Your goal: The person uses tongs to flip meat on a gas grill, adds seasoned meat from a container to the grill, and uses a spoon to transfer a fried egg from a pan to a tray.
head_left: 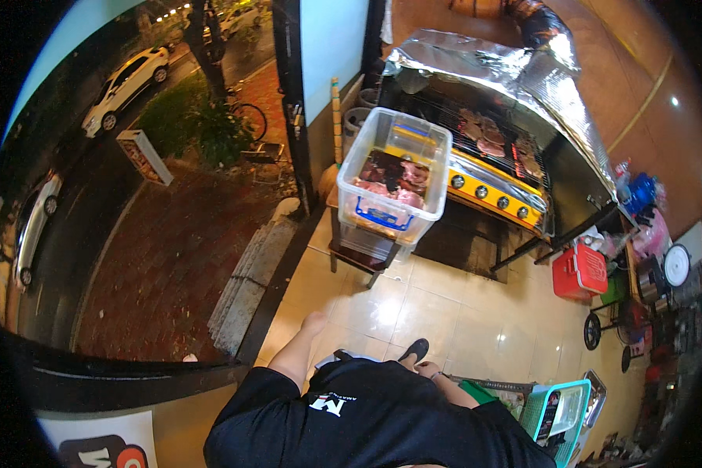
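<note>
My left hand hangs out in front of my black shirt over the tiled floor; it looks small and rounded with nothing visible in it. My right hand stays close to my waist beside my dark shoe, its fingers too small to read. Ahead, a clear plastic bin with blue handles holds raw meat and stands on a small dark table. To its right is a yellow-fronted grill with meat pieces on the grate.
A foil-covered hood arches over the grill. A red box sits on the floor at right, with a teal basket near my right side. A stone curb borders brick paving, a street and parked cars on the left.
</note>
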A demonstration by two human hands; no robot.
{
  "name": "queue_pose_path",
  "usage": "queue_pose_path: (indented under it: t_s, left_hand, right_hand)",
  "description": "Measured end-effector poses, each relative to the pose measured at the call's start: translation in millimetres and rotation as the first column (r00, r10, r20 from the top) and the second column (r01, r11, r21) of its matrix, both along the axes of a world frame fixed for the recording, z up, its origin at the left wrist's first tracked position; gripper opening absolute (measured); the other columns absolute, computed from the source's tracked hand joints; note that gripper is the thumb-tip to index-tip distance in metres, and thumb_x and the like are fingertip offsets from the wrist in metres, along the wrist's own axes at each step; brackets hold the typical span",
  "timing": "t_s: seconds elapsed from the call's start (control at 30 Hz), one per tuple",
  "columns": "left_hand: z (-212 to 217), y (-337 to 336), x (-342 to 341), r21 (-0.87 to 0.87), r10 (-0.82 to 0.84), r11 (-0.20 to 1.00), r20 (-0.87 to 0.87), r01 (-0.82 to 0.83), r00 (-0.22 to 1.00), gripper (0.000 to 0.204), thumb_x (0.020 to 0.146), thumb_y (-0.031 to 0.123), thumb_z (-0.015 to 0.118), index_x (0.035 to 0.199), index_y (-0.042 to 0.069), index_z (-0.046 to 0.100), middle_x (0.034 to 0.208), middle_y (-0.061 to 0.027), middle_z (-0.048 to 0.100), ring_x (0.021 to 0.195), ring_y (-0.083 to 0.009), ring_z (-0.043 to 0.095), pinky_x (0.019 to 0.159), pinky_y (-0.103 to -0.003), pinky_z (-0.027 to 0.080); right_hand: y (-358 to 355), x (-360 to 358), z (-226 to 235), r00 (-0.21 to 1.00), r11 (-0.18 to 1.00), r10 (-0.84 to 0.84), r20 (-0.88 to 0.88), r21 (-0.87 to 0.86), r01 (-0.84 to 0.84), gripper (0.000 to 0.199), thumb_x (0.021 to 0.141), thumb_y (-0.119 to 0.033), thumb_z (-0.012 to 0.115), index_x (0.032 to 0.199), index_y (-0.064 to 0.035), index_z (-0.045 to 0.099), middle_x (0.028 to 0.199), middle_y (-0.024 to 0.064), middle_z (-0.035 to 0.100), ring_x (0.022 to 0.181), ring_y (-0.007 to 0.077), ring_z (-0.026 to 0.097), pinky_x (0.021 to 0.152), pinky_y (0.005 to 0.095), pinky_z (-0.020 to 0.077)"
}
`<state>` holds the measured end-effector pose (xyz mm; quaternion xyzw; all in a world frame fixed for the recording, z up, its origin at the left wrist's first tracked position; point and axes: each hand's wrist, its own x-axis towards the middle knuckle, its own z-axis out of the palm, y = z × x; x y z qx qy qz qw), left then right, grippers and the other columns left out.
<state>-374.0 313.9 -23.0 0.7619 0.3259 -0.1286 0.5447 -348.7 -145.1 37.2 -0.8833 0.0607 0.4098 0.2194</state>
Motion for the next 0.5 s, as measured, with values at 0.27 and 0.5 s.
queue_pose_path:
  t_s: [0.27, 0.5]
  left_hand:
    - [-5.5, -60.2, -27.2, -0.091, -0.675, 0.682, -0.460, 0.726, 0.576, 0.034, 0.081, 0.029, 0.056, 0.103, 0.006, 0.067, 0.106, -0.0170, 0.064, 0.098, -0.0322, 0.062, 0.081, -0.039, 0.048]
    - [39.8, -61.1, -47.3, -0.009, -0.616, 0.612, -0.632, 0.791, 0.470, 0.035, 0.082, 0.030, 0.055, 0.103, 0.004, 0.066, 0.098, -0.0193, 0.065, 0.092, -0.0314, 0.064, 0.076, -0.038, 0.050]
  right_hand:
    - [-28.8, -41.6, 7.8, 0.955, 0.951, -0.297, 0.026, 0.103, 0.293, 0.041, 0.075, -0.040, 0.067, 0.094, -0.0041, 0.070, 0.089, 0.0132, 0.069, 0.083, 0.0242, 0.066, 0.077, 0.0321, 0.0508]
    - [-100.1, -77.3, -71.0, 0.941, 0.949, -0.277, -0.194, 0.097, 0.299, 0.054, 0.086, -0.050, 0.048, 0.120, -0.0096, 0.058, 0.126, 0.0200, 0.053, 0.118, 0.0300, 0.050, 0.101, 0.0366, 0.0353]
